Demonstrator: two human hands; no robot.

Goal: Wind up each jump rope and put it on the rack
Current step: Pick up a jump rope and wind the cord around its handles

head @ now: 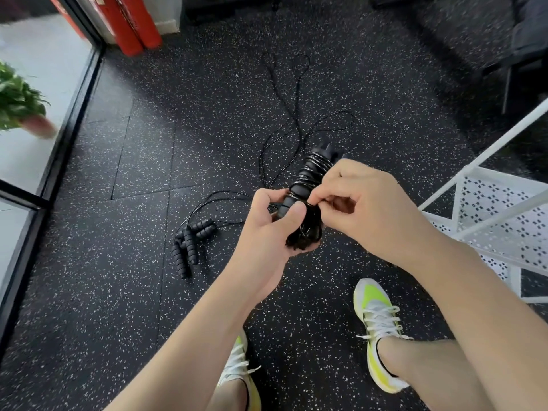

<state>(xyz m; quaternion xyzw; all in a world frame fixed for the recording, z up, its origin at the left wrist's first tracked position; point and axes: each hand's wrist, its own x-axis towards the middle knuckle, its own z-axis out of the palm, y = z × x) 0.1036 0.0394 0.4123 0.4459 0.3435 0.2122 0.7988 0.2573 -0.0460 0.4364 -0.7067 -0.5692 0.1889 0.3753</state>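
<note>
Down over the speckled black rubber floor, both hands meet at a wound jump rope. The left hand grips the lower end of the paired black handles, its thumb laid across them and its fingers curled round from behind, with a bunch of cord loops hanging at the palm. The right hand pinches the cord between thumb and forefinger right against the handles, the other fingers curled in. Cord is coiled tightly round the upper half of the handles, whose tips point away and slightly up.

Beyond the hands, loose black cords trail over the floor in long loops, running back to a cluster of ribbed black handles lying just left of the left hand. Whether any of that cord belongs to the held rope cannot be told.

A white perforated metal rack stands at the right edge, its near corner just beside the right wrist; its slanted rail rises toward the upper right. Along the left runs a black window frame, with a green plant outside it. Red cylinders stand at the far left corner. Open floor lies between the handles and the frame. Two white and yellow-green sneakers are planted below the forearms.
</note>
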